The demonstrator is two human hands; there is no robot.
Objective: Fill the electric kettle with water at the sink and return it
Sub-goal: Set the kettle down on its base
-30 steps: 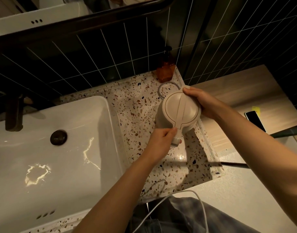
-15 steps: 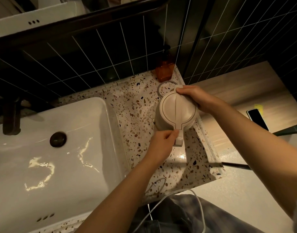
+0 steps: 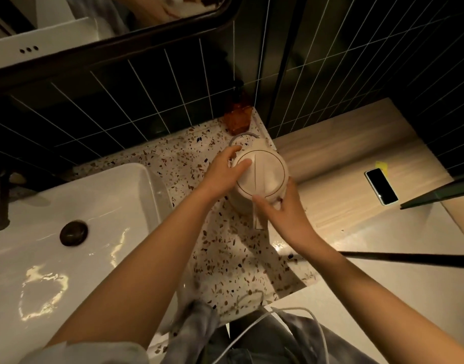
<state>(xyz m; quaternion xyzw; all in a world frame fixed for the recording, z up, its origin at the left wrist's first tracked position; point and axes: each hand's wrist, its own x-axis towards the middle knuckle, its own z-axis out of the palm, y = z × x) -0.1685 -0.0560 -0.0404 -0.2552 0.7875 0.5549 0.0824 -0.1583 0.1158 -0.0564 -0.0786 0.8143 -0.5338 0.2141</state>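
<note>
Here, a speckled terrazzo counter (image 3: 220, 248) runs between a white rectangular sink (image 3: 75, 227) on the left and a pale wooden shelf (image 3: 343, 153) on the right, all backed by dark tiles (image 3: 146, 95) with thin light grout lines. The sink is glossy, with water glinting on its floor and a dark round drain plug (image 3: 73, 233) near the back. A black-framed mirror (image 3: 107, 24) hangs above.

The white electric kettle (image 3: 261, 177) stands upright on the terrazzo, near the back corner and close to the counter's right edge, its round flat lid shut. Behind it, a grey ring-shaped base (image 3: 245, 136) peeks out, and an amber bottle (image 3: 238, 119) sits tight against the tiles.

The left hand (image 3: 223, 174) is spread over the lid's left side, thumb lying on top, fingers curled round the rim. The right hand (image 3: 280, 214) is closed around the handle at the near side.

A dark phone (image 3: 382, 186) lies well apart on the wood. A white cable (image 3: 286, 319) loops below the counter's front edge. Bare terrazzo lies open between kettle and sink.
</note>
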